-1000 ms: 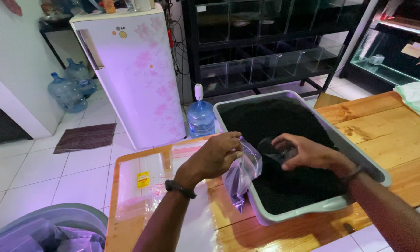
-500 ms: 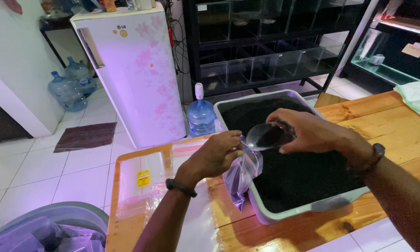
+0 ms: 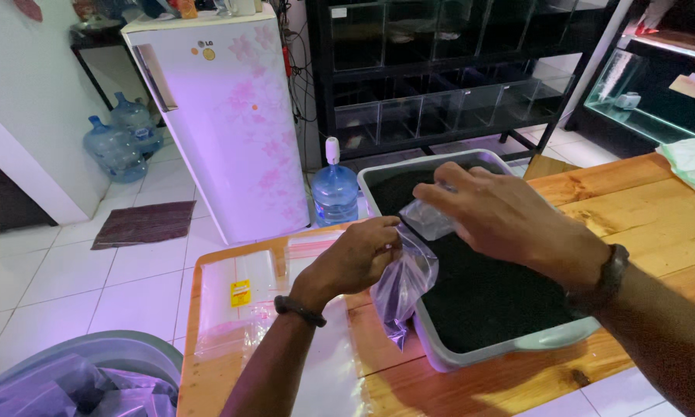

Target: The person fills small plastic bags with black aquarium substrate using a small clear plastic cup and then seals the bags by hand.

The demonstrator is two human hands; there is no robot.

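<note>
Fridge first: tall white single-door refrigerator with a pink flower print [image 3: 227,116] stands on the white tiled floor [image 3: 77,286], upper left. Black metal rack of clear glass tanks [image 3: 440,77] right of it, against the back wall. Light wooden slatted table [image 3: 656,232] fills the lower right. On it, large grey rectangular plastic tub filled with fine black substrate [image 3: 479,293]; its near corner juts past the table edge. Three blue water jugs: two [image 3: 119,143] left of the fridge, one with a white pump cap [image 3: 335,189] just behind the tub. Dark brown mat [image 3: 142,224] on the tiles. Grey bin [image 3: 77,378] with crumpled plastic in it, bottom left corner. Stack of flat clear zip bags with a yellow label [image 3: 243,297] lies on the table's left end.

Hands close together over the tub's near-left rim, not touching each other. Left hand [image 3: 359,259], black band on the wrist, pinches the mouth of a small clear plastic bag [image 3: 405,286]; bag hangs down outside the tub wall, looks dark low down, contents unclear. Right hand [image 3: 502,220], dark band on the wrist, is curled around a small clear plastic scoop-like cup [image 3: 428,220], held tilted right at the bag's opening, above the black substrate. Can't tell whether the cup holds anything.
</note>
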